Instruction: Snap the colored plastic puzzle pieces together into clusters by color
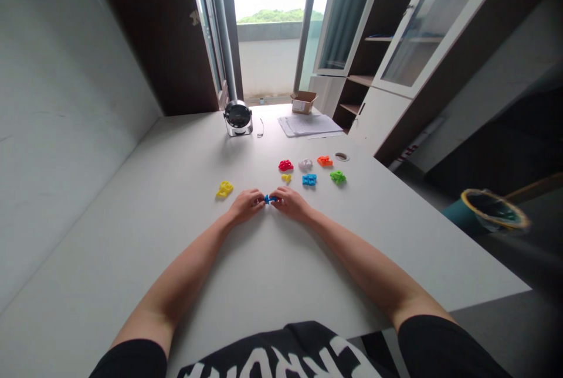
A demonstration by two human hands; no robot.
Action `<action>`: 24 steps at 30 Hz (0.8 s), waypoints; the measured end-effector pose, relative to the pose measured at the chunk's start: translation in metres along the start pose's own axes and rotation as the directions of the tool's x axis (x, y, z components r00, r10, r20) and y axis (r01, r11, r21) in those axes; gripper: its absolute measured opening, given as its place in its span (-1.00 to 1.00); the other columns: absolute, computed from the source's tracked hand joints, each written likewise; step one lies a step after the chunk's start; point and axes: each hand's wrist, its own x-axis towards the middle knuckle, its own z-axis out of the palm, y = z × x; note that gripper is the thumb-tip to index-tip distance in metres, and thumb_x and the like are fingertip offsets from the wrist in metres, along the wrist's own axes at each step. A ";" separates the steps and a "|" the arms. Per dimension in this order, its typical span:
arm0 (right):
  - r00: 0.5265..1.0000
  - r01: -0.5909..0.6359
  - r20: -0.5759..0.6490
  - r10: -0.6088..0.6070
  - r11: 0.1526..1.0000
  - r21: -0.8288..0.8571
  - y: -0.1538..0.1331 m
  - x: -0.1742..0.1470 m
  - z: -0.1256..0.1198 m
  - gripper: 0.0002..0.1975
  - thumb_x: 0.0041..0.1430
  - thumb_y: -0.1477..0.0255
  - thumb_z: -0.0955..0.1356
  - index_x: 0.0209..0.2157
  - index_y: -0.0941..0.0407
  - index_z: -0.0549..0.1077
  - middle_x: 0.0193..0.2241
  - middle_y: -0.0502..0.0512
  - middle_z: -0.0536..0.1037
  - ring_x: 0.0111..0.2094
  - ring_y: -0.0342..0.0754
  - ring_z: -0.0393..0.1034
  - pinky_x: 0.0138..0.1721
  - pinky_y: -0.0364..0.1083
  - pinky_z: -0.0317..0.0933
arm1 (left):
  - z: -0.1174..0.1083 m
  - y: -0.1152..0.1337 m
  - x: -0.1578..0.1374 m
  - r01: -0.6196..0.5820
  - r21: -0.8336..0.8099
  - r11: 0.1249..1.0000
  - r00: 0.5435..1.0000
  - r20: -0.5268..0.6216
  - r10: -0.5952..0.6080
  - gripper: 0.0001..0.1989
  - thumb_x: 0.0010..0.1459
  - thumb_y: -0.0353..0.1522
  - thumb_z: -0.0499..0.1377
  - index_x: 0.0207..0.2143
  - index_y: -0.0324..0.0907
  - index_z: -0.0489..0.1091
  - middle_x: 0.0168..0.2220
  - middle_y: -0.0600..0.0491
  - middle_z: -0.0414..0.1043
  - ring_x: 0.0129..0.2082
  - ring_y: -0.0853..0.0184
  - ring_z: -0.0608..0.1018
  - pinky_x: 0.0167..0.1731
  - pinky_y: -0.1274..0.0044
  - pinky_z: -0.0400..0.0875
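Note:
Between the fingertips of both hands is a small blue plastic piece (267, 199), held just over or on the white table (264, 272). My left hand (247, 204) pinches its left side. From the right, my right hand (288, 202) grips the other side with closed fingers, which partly hide the piece. A yellow plastic piece (224, 189) lies left of my left hand. Beyond my right hand sit a small yellow piece (286, 179), a red cluster (285, 165) and a larger blue piece (309, 180).
Farther right lie white (305, 164), orange (325, 161) and green pieces (338, 177), with a tape roll (342, 156). At the back are a round black-and-silver device (238, 118), papers (310, 125) and a cardboard box (303, 102). A bin (495, 211) stands off the right edge.

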 end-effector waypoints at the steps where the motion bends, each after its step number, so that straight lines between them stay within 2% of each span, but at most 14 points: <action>1: 1.000 0.001 -0.002 -0.001 1.000 0.000 0.000 0.000 0.000 -0.86 0.23 0.50 0.37 -0.17 0.08 0.53 -0.35 0.06 0.47 -0.29 -0.09 0.33 -0.22 -0.14 0.20 | 0.000 0.000 0.000 -0.002 -0.001 1.000 1.000 -0.001 0.002 -0.85 0.21 -0.34 0.14 -0.37 -0.17 0.47 -0.37 0.06 0.42 -0.43 0.40 0.41 -0.36 0.56 0.27; 24: 1.000 -0.004 -0.013 0.004 1.000 -0.002 0.000 0.000 0.000 -0.86 0.22 0.50 0.37 -0.18 0.07 0.53 -0.35 0.06 0.48 -0.30 -0.10 0.33 -0.22 -0.14 0.20 | -0.001 0.002 0.000 0.002 0.002 1.000 1.000 0.004 -0.002 -0.84 0.21 -0.34 0.13 -0.36 -0.17 0.48 -0.37 0.06 0.42 -0.43 0.40 0.41 -0.37 0.56 0.28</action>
